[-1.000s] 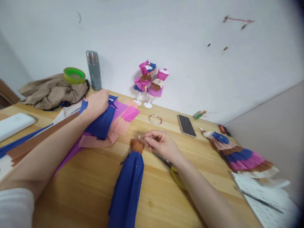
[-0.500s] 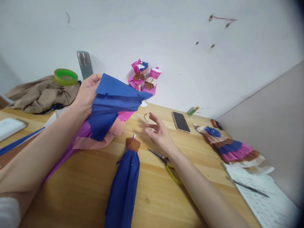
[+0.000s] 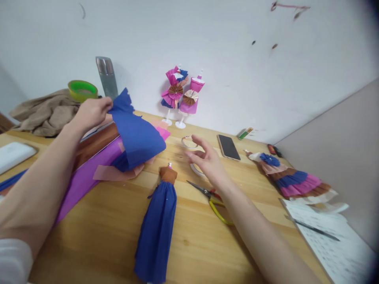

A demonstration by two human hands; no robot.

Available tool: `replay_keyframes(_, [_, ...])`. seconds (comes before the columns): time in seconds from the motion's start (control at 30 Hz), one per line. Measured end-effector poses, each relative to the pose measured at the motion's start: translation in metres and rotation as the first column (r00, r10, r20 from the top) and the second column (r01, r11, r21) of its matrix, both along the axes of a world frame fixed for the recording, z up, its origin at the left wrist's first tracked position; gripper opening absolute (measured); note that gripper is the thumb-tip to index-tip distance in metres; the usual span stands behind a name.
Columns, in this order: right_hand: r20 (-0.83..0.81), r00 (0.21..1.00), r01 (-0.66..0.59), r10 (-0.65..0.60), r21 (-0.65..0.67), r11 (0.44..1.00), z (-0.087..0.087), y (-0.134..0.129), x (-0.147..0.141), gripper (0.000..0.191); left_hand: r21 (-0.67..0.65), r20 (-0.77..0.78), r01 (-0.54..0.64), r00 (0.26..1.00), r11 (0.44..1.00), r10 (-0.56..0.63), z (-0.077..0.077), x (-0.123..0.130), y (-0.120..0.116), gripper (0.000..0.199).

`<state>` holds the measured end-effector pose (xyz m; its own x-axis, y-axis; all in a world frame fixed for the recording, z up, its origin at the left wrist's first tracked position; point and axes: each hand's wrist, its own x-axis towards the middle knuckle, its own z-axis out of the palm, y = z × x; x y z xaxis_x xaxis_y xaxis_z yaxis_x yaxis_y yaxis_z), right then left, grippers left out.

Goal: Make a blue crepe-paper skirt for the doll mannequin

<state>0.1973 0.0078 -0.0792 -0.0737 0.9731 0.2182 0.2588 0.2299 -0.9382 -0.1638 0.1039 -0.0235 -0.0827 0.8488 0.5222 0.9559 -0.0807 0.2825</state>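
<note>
My left hand (image 3: 94, 114) pinches the edge of a blue crepe paper sheet (image 3: 137, 138) that droops over brown, purple (image 3: 91, 177) and peach sheets. My right hand (image 3: 207, 157) hovers over the table with thumb and fingers apart, holding nothing. Below it lie a roll of white tape (image 3: 197, 170) and a clear ring-shaped roll (image 3: 188, 142). Yellow-handled scissors (image 3: 217, 209) rest partly behind my right forearm. In the middle lies a small dress form with a brown top and a long blue paper skirt (image 3: 156, 228).
Two decorated dress forms (image 3: 189, 100) stand by the wall. A phone (image 3: 228, 147), another layered paper dress (image 3: 299, 181) and a notebook with a pen (image 3: 315, 228) lie to the right. Green tape (image 3: 83, 91), brown cloth (image 3: 49, 114) and a bottle (image 3: 107, 79) are at the back left.
My left hand has moved left and slightly down with the blue paper, which now hangs lower over the other sheets. My right hand has shifted slightly right, still apart from everything.
</note>
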Motion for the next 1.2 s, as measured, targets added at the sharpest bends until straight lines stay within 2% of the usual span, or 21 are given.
replay_keyframes(0.07, [0.020,1.000,0.003,-0.003,0.001,1.000,0.004,0.000,0.002,0.060,-0.131,-0.089,-0.011,0.996,0.991,-0.001,0.001,0.001,-0.010,0.006])
replay_keyframes(0.13, [0.081,0.997,-0.005,0.006,-0.006,1.000,0.009,-0.002,0.006,0.056,-0.222,-0.167,-0.082,0.985,0.972,0.045,0.003,0.005,-0.018,0.003])
replay_keyframes(0.27, [0.358,0.926,-0.113,0.116,-0.031,0.993,0.029,-0.011,0.017,0.035,-0.275,-0.245,-0.247,0.953,0.929,0.181,0.017,0.022,-0.031,0.027])
replay_keyframes(0.33, [0.566,0.790,-0.200,0.237,-0.127,0.971,0.041,-0.017,0.021,0.018,-0.223,-0.287,-0.297,0.930,0.929,0.228,0.024,0.036,-0.037,0.033])
replay_keyframes(0.37, [0.656,0.682,-0.241,0.324,-0.216,0.946,0.046,-0.020,0.023,0.011,-0.167,-0.301,-0.237,0.937,0.957,0.180,0.026,0.045,-0.039,0.035])
replay_keyframes(0.4, [0.722,0.560,-0.252,0.406,-0.318,0.914,0.051,-0.022,0.024,0.006,-0.185,-0.297,-0.094,0.954,0.978,0.035,0.025,0.055,-0.042,0.037])
replay_keyframes(0.43, [0.764,0.450,-0.232,0.462,-0.400,0.887,0.054,-0.025,0.024,0.003,-0.245,-0.290,0.041,0.950,0.969,-0.114,0.021,0.066,-0.044,0.036])
replay_keyframes(0.47, [0.789,0.358,-0.198,0.498,-0.457,0.867,0.057,-0.026,0.024,0.002,-0.319,-0.261,0.201,0.921,0.926,-0.290,0.015,0.077,-0.046,0.032])
replay_keyframes(0.5, [0.807,0.297,-0.162,0.510,-0.484,0.860,0.058,-0.027,0.024,0.003,-0.420,-0.160,0.459,0.812,0.783,-0.562,0.006,0.088,-0.049,0.032])
replay_keyframes(0.53, [0.822,0.263,-0.136,0.505,-0.486,0.863,0.059,-0.028,0.023,0.002,-0.491,-0.031,0.636,0.670,0.595,-0.742,-0.004,0.098,-0.051,0.034])
replay_keyframes(0.57, [0.834,0.248,-0.126,0.493,-0.476,0.870,0.059,-0.029,0.023,0.001,-0.506,0.015,0.688,0.610,0.520,-0.792,-0.015,0.108,-0.053,0.037])
replay_keyframes(0.63, [0.851,0.249,-0.147,0.462,-0.438,0.887,0.057,-0.029,0.022,0.006,-0.511,0.075,0.752,0.522,0.416,-0.850,-0.036,0.124,-0.058,0.052])
replay_keyframes(0.67, [0.857,0.267,-0.169,0.441,-0.409,0.897,0.054,-0.029,0.021,0.009,-0.509,0.089,0.763,0.506,0.398,-0.858,-0.044,0.130,-0.060,0.058])
replay_keyframes(0.7, [0.858,0.299,-0.202,0.417,-0.370,0.907,0.050,-0.028,0.020,0.011,-0.505,0.101,0.756,0.530,0.416,-0.842,-0.051,0.135,-0.061,0.059])
replay_keyframes(0.8, [0.802,0.501,-0.307,0.325,-0.186,0.933,0.029,-0.022,0.012,0.012,-0.501,0.113,0.653,0.700,0.568,-0.705,-0.062,0.142,-0.061,0.045])
replay_keyframes(0.83, [0.758,0.594,-0.298,0.269,-0.103,0.949,0.020,-0.019,0.008,0.014,-0.508,0.119,0.616,0.742,0.602,-0.660,-0.064,0.142,-0.060,0.039])
replay_keyframes(0.87, [0.740,0.633,-0.281,0.229,-0.056,0.958,0.011,-0.015,0.004,0.019,-0.521,0.130,0.595,0.764,0.613,-0.632,-0.064,0.143,-0.059,0.035])
replay_keyframes(0.93, [0.713,0.672,-0.285,0.200,0.001,0.958,-0.005,-0.009,-0.005,0.036,-0.558,0.170,0.598,0.761,0.576,-0.626,-0.063,0.142,-0.058,0.029])
replay_keyframes(1.03, [0.686,0.693,-0.352,0.222,0.054,0.934,-0.022,-0.003,-0.013,0.052,-0.604,0.262,0.650,0.708,0.460,-0.656,-0.060,0.141,-0.059,0.026])
replay_keyframes(1.1, [0.679,0.690,-0.422,0.252,0.093,0.902,-0.029,0.000,-0.015,0.054,-0.613,0.316,0.682,0.675,0.400,-0.667,-0.058,0.142,-0.060,0.024])
replay_keyframes(1.2, [0.692,0.666,-0.492,0.280,0.124,0.862,-0.035,0.003,-0.016,0.048,-0.612,0.373,0.708,0.651,0.352,-0.661,-0.058,0.141,-0.061,0.019])
